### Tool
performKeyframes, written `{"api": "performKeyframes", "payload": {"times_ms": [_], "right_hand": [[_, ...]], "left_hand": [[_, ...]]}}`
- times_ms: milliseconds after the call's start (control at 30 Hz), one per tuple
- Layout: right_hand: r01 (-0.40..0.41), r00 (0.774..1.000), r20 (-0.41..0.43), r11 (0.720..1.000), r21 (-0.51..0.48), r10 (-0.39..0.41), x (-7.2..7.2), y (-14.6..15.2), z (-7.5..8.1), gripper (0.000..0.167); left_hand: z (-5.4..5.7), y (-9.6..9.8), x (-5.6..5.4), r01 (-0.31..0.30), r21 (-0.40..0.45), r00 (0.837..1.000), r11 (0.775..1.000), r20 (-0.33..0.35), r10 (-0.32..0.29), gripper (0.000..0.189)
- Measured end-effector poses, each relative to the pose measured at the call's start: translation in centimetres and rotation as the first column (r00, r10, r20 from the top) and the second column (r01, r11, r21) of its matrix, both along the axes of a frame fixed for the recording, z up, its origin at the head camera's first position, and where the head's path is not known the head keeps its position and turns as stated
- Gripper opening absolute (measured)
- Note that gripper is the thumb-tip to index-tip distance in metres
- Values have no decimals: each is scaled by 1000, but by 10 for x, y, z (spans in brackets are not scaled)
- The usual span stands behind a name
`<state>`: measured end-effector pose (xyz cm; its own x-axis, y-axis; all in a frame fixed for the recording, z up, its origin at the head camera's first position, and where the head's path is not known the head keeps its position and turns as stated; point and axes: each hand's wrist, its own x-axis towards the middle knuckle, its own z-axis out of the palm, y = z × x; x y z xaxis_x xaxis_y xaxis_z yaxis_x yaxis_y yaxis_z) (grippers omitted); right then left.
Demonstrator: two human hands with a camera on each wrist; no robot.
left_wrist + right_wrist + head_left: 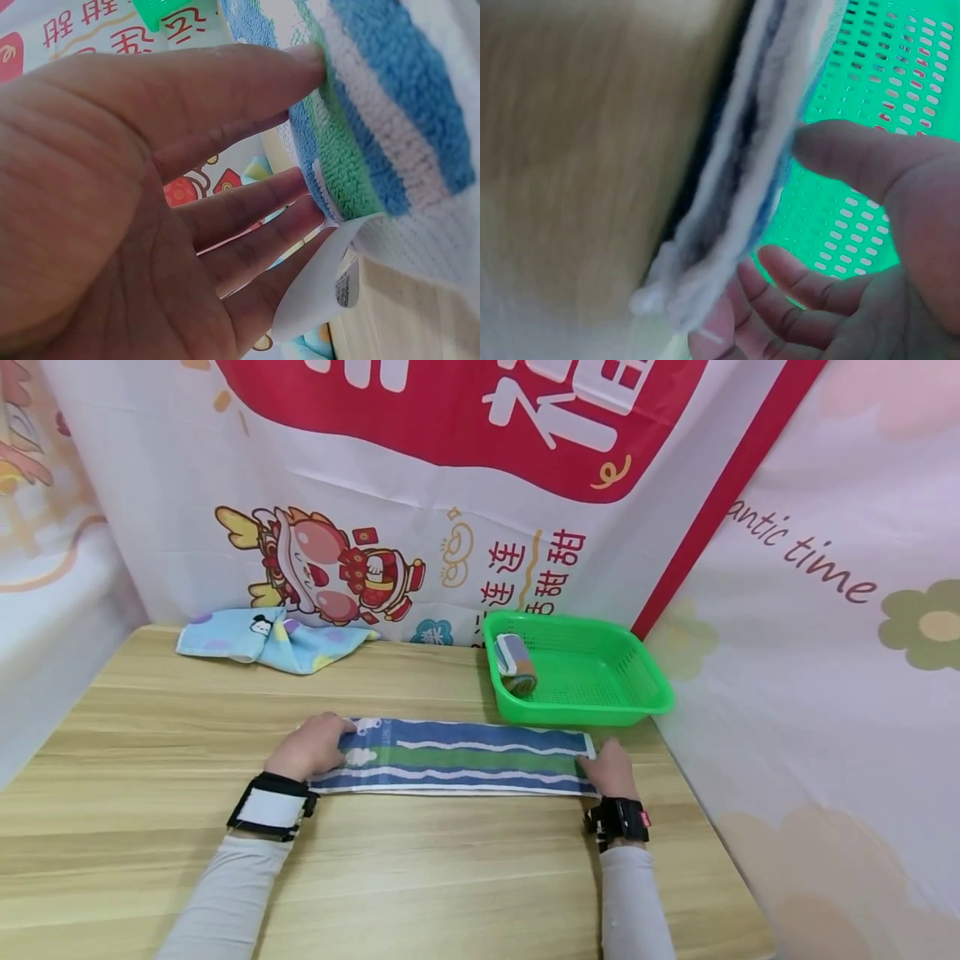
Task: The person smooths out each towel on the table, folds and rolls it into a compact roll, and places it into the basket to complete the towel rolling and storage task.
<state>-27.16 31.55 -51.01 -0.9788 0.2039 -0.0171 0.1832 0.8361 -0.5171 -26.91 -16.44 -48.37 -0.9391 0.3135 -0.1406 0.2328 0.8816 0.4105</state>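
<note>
The fingers of the left hand (309, 750) and right hand (612, 768) pinch opposite ends of the folded striped towel (480, 760), its long axis spanning between the 2 grips, neither hand nearer.

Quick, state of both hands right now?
Left hand: closed, pinching the striped towel at its left end.
Right hand: closed, pinching the same towel at its right end.

Green basket (573, 714) before printed banner (442, 481).
</note>
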Motion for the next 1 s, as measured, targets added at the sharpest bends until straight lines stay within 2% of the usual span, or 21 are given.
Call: {"api": "performKeyframes", "payload": {"times_ms": [100,133,267,467,633,800,833,900,1000], "right_hand": [[5,1000,4,1000,6,-5,-1,0,0,35],[4,1000,5,1000,2,-4,-2,-1,0,34],[-16,1000,18,999,-32,17,-4,-1,0,45],[-17,998,55,999,-48,20,-1,1,0,43],[-2,1000,25,999,-48,4,4,10,4,40],[16,1000,-23,995,-96,-19,13,16,17,24],[18,999,-26,995,-103,-21,15,17,21,26],[20,999,-26,994,-110,-23,20,18,30,43],[-4,999,-54,994,-109,-2,22,19,43,49]], "left_hand": [[-2,-4,-3,24,9,1000,1000,-8,-24,47],[-3,-4,-3,28,13,1000,1000,-8,-28,47],[-6,-7,-6,39,15,999,999,-11,-39,47],[-5,-2,-4,54,26,998,998,-18,-54,48],[-5,9,-1,76,24,996,997,-40,-75,48],[-7,15,1,100,17,994,995,-40,-100,47],[-7,17,1,108,18,994,994,-34,-107,47],[-7,19,1,124,23,992,992,-18,-124,46],[-5,22,2,134,49,991,990,10,-135,43]]}}
